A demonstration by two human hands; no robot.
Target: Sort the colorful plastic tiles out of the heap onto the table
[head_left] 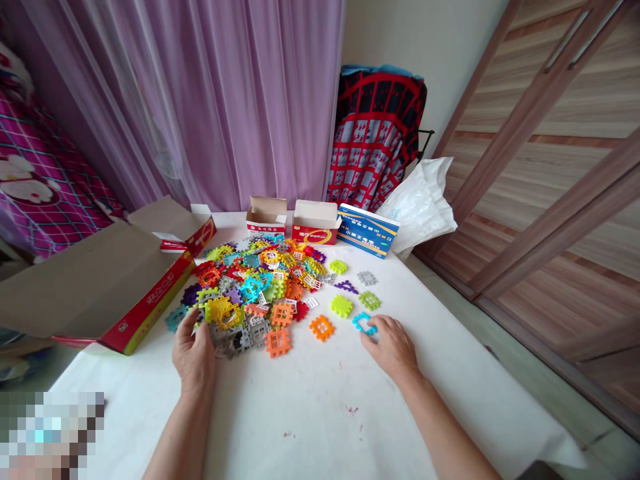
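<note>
A heap of colourful plastic interlocking tiles (255, 283) lies on the white table (320, 413). My left hand (194, 353) rests at the heap's near-left edge, fingers curled against grey and yellow tiles. My right hand (393, 343) lies to the right of the heap, its fingertips pinching a light-blue tile (364, 324) on the table. Loose tiles lie close by: an orange one (321, 327), an orange one (278, 342), a lime one (341, 306), a green one (369, 300), a purple one (346, 287) and a grey one (367, 278).
An open red cardboard box (100, 287) lies at the left. Two small open cartons (267, 217) (316, 223), a blue box (369, 231) and a white plastic bag (423, 203) stand at the back. Purple curtains (210, 100) hang behind; a wooden sliding door (550, 187) is at the right.
</note>
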